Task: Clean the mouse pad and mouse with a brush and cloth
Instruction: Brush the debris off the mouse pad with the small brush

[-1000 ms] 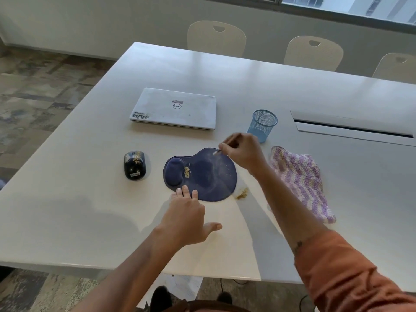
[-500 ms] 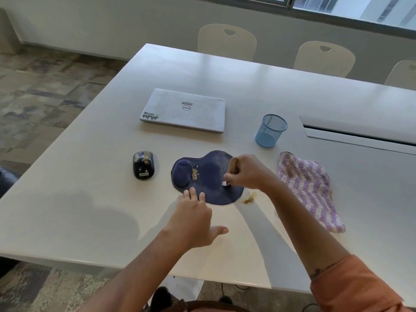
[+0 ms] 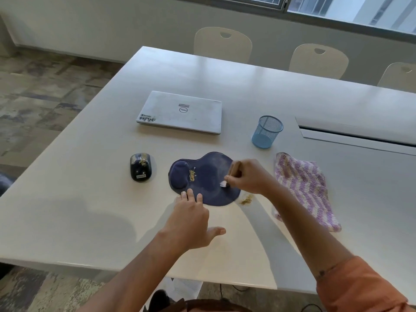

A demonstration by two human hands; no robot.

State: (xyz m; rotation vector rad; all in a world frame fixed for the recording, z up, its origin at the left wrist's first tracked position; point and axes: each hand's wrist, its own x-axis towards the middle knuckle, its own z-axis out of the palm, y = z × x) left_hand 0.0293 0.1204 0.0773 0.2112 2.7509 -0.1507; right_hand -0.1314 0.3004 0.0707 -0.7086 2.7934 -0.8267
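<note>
A dark blue mouse pad (image 3: pixel 206 176) with a raised wrist rest lies on the white table (image 3: pixel 90 199). Yellowish crumbs (image 3: pixel 192 175) sit beside the wrist rest. My right hand (image 3: pixel 249 176) is closed on a small brush (image 3: pixel 234 171), whose white bristles touch the pad's right part. My left hand (image 3: pixel 191 218) lies flat with its fingertips pressing the pad's near edge. A black mouse (image 3: pixel 140 167) with crumbs on top sits left of the pad. A purple-and-white striped cloth (image 3: pixel 308 188) lies to the right.
A small heap of crumbs (image 3: pixel 246 199) lies on the table just off the pad's right edge. Behind stand a shut white laptop (image 3: pixel 181 112) and a blue mesh cup (image 3: pixel 266 131). A cable slot (image 3: pixel 358 137) runs at the right. Chairs (image 3: pixel 222 43) line the far side.
My right hand has drawn the brush from the pad's far edge down towards its near right part. My left hand has stayed on the pad's near edge.
</note>
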